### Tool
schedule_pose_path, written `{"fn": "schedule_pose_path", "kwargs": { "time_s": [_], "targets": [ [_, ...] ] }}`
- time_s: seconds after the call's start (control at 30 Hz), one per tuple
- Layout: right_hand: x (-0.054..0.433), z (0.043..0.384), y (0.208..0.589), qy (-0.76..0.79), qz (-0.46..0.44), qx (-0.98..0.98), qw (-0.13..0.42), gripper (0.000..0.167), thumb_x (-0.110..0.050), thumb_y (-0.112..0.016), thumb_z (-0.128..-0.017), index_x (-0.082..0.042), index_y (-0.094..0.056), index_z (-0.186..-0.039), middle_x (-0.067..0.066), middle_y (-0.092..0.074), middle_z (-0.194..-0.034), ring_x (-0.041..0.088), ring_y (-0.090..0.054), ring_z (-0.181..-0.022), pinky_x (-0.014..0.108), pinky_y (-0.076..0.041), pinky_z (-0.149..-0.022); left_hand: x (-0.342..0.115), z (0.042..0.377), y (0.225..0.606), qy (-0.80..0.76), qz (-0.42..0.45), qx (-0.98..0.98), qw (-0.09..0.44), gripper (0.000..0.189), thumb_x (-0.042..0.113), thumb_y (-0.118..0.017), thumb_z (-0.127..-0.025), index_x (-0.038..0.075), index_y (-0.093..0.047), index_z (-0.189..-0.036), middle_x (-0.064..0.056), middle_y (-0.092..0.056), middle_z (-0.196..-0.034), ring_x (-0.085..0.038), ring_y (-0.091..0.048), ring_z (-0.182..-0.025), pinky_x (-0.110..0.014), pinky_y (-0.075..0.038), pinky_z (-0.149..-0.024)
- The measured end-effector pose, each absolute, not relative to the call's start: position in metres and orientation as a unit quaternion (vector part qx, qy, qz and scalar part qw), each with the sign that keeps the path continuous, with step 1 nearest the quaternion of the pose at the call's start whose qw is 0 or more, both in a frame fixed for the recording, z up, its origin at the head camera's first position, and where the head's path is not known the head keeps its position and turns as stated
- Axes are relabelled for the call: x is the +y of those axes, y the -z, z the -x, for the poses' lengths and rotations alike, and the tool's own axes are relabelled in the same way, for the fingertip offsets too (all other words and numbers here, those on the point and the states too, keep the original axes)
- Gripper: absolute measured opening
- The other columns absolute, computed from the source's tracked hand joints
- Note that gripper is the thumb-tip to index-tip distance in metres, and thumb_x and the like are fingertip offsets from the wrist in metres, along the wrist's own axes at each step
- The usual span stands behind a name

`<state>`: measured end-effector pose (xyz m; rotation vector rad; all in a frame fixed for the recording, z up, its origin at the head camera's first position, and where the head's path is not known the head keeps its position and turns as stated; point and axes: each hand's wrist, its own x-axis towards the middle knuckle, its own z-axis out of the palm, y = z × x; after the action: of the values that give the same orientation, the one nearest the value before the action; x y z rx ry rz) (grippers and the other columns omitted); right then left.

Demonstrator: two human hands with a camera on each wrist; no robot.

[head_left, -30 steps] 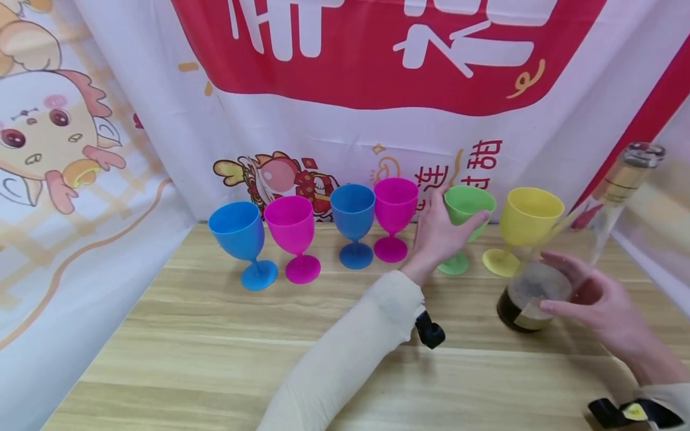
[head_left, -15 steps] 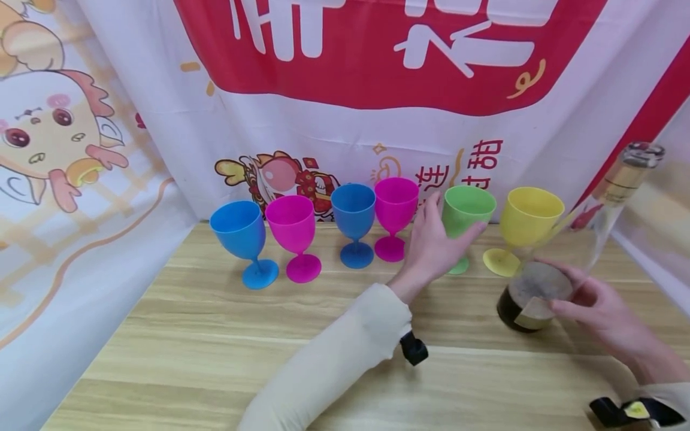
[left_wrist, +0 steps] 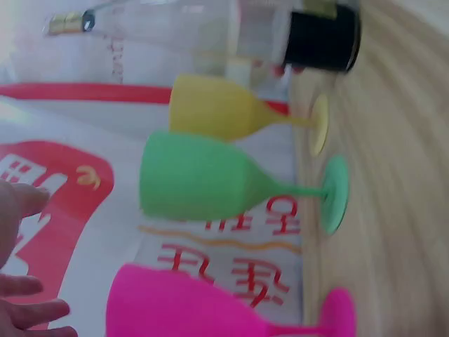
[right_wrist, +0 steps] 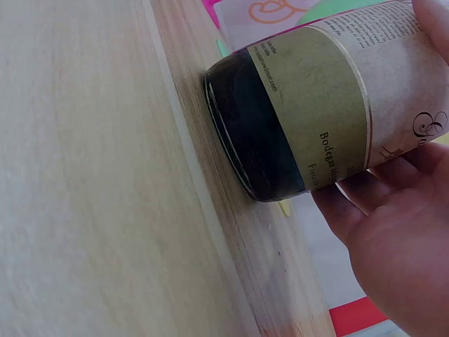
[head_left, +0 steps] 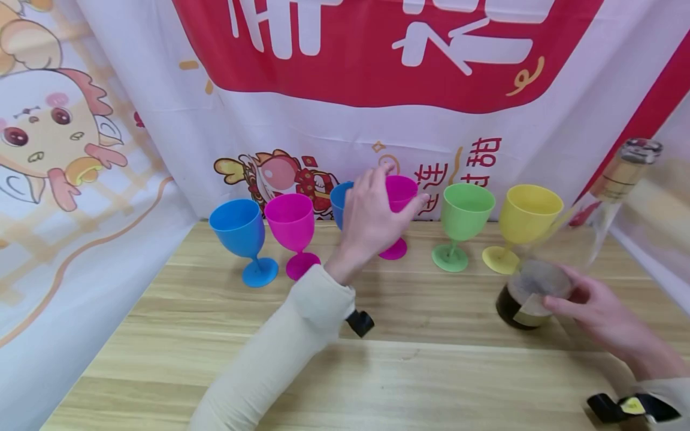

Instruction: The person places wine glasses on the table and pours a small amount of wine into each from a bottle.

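Observation:
My left hand [head_left: 372, 218] is in front of the second blue goblet [head_left: 339, 200] and the second pink goblet [head_left: 401, 191], fingers spread and partly covering both. Its fingertips also show beside the pink goblet [left_wrist: 175, 305] in the left wrist view. My right hand [head_left: 601, 317] grips a clear glass wine bottle [head_left: 530, 299] low on its body, thumb on one side and fingers on the other. Dark liquid sits in the bottle's bottom, below a printed label [right_wrist: 323, 98]. A green goblet [head_left: 466, 215] and a yellow goblet [head_left: 528, 212] stand upright between my two hands.
Another blue goblet [head_left: 237, 224] and pink goblet [head_left: 291, 221] stand at the left end of the row. The wooden table [head_left: 431, 383] meets a printed cloth backdrop [head_left: 345, 102] just behind the goblets, with more cloth [head_left: 54, 251] along the left side.
My left hand has moved left from the green goblet to the second blue and pink goblets, uncovering the green one. The right hand and the bottle have hardly moved.

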<state>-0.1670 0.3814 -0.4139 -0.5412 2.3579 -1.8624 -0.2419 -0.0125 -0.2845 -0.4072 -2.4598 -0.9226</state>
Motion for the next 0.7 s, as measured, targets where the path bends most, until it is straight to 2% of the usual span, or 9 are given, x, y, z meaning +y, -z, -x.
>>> {"fn": "schedule_pose_path", "kwargs": {
  "time_s": [0.17,0.27,0.4,0.7],
  "targets": [
    [0.380,0.166,0.412,0.581,0.171,0.795,0.031,0.066,0.012,-0.053,-0.103,-0.039,-0.051,-0.145,-0.015,-0.070,-0.123,0.001,-0.068,-0.107,0.015,-0.056,-0.086,-0.026,0.263,0.275,0.266,0.096,-0.946,0.156,0.093,0.069,-0.072,-0.090,0.014,-0.042,-0.159,-0.006,-0.060,-0.152,-0.024,-0.055,-0.142,-0.050,-0.034,-0.126],
    [0.379,0.165,0.411,0.570,0.165,0.805,0.028,0.069,0.013,-0.057,-0.100,-0.039,-0.051,-0.146,-0.014,-0.070,-0.122,0.002,-0.068,-0.106,0.016,-0.057,-0.085,-0.026,0.272,0.274,0.230,0.082,-0.962,0.121,0.098,0.073,-0.072,-0.088,0.013,-0.041,-0.159,-0.006,-0.062,-0.149,-0.025,-0.057,-0.140,-0.050,-0.029,-0.129],
    [0.375,0.163,0.408,0.546,0.140,0.826,0.023,0.070,0.012,-0.064,-0.097,-0.035,-0.052,-0.148,-0.014,-0.071,-0.118,0.003,-0.069,-0.102,0.020,-0.059,-0.081,-0.022,0.279,0.274,0.207,0.067,-0.970,0.106,0.099,0.074,-0.075,-0.085,0.013,-0.042,-0.156,-0.006,-0.068,-0.140,-0.025,-0.062,-0.134,-0.050,-0.025,-0.130],
    [0.362,0.159,0.401,0.483,0.091,0.871,-0.023,0.066,-0.001,-0.074,-0.096,-0.019,-0.051,-0.156,-0.017,-0.070,-0.110,0.004,-0.068,-0.094,0.025,-0.061,-0.074,-0.015,0.288,0.280,0.182,0.067,-0.976,0.103,0.104,0.068,-0.080,-0.083,0.016,-0.036,-0.162,-0.006,-0.069,-0.138,-0.028,-0.057,-0.138,-0.052,-0.019,-0.132]
  ]
}}
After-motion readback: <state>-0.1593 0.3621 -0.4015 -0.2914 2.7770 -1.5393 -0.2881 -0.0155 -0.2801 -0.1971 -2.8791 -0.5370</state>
